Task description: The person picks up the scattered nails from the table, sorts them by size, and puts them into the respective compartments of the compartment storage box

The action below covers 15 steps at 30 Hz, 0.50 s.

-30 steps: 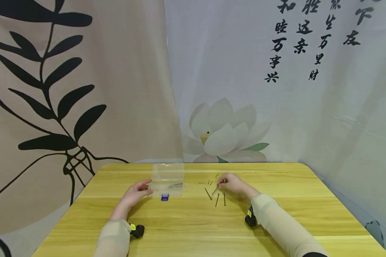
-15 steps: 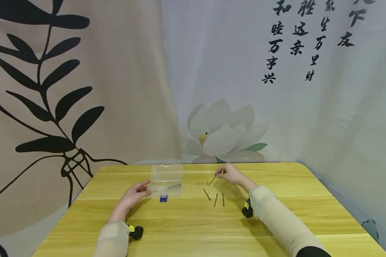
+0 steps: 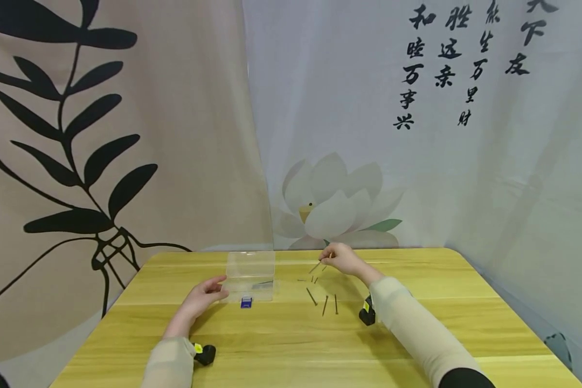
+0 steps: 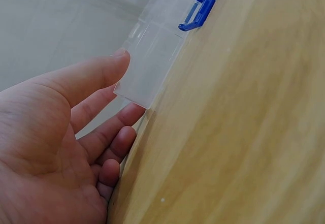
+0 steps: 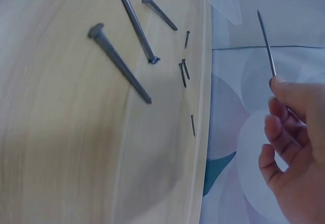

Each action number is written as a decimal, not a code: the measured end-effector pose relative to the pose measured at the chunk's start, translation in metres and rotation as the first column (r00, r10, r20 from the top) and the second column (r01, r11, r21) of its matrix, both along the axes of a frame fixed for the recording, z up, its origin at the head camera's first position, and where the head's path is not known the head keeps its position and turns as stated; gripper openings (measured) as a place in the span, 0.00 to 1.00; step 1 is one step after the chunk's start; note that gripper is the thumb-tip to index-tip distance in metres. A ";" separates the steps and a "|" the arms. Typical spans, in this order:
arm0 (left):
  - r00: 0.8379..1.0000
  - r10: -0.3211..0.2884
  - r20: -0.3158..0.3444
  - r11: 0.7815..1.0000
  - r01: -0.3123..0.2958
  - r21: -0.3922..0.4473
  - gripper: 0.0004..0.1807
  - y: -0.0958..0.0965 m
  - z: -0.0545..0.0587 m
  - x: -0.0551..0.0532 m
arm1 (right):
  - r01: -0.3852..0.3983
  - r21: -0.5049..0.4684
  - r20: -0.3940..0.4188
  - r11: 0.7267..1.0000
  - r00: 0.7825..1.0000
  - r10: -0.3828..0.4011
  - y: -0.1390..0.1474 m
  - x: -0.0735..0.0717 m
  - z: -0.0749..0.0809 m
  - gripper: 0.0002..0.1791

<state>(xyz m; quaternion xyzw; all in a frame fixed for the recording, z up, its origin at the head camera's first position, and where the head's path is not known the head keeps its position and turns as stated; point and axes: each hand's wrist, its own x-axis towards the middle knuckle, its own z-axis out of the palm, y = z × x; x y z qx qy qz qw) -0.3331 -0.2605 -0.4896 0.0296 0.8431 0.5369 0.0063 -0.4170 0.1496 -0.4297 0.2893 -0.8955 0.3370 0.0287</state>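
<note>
The nail (image 5: 266, 43) pinched in the right hand (image 3: 341, 258) has been drawn apart, seemingly singled out, the left hand (image 3: 202, 297) loosely parted at the box (image 4: 156, 46).

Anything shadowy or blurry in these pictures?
Head view: a soft shadow on the table beside the right sleeve; the small nails too tiny for detail. Left wrist view: wood grain looks smeared, pale glints on the clear box. Right wrist view: bluish cast, faint shadow on the table.
</note>
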 end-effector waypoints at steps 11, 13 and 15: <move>1.000 0.004 0.011 1.000 -0.004 0.007 0.31 0.000 0.002 0.003 | -0.018 -0.025 0.002 1.000 1.000 0.018 -0.024 0.001 0.000 0.07; 1.000 -0.001 0.011 1.000 0.001 0.006 0.31 -0.001 0.002 0.003 | -0.019 -0.028 0.009 0.999 1.000 0.019 -0.028 0.001 0.001 0.08; 1.000 -0.009 0.013 1.000 0.009 0.012 0.31 -0.002 0.002 0.002 | -0.015 -0.030 0.013 0.999 1.000 0.015 -0.033 0.001 0.002 0.08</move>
